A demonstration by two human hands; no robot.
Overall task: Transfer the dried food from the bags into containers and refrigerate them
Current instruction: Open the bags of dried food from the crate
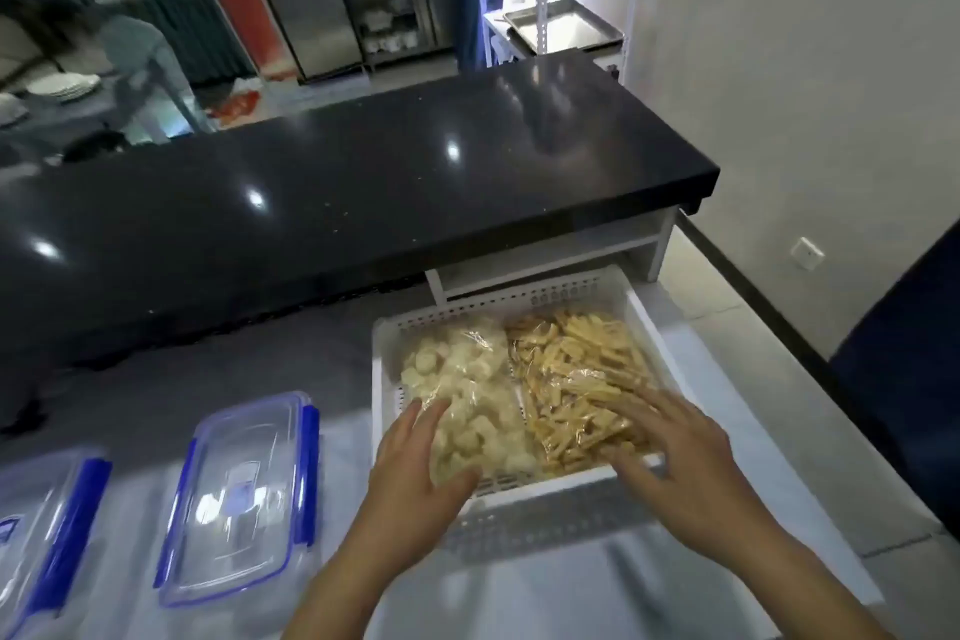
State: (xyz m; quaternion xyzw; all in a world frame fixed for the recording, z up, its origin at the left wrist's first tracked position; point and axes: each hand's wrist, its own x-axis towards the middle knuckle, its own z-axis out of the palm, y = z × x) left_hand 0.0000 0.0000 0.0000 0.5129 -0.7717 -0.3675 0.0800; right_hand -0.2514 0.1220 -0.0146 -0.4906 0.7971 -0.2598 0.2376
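A white perforated basket [644, 312] stands on the grey work surface and holds two clear bags. The left bag [467, 379] is full of pale, round dried pieces. The right bag [576, 359] is full of yellow-brown dried sticks. My left hand [415, 463] reaches over the basket's near rim with straight fingers at the pale bag's left edge. My right hand [670, 447] lies spread over the near end of the stick bag, fingers straight. Two clear lidded containers with blue clips sit to the left: one [244, 494] close to the basket, another [36, 535] at the frame's left edge.
A raised black glossy counter [363, 182] runs behind the work surface. A white wall lies to the right with a metal shelf and tray [561, 23]. Steel cabinets and a person's figure are far behind on the left.
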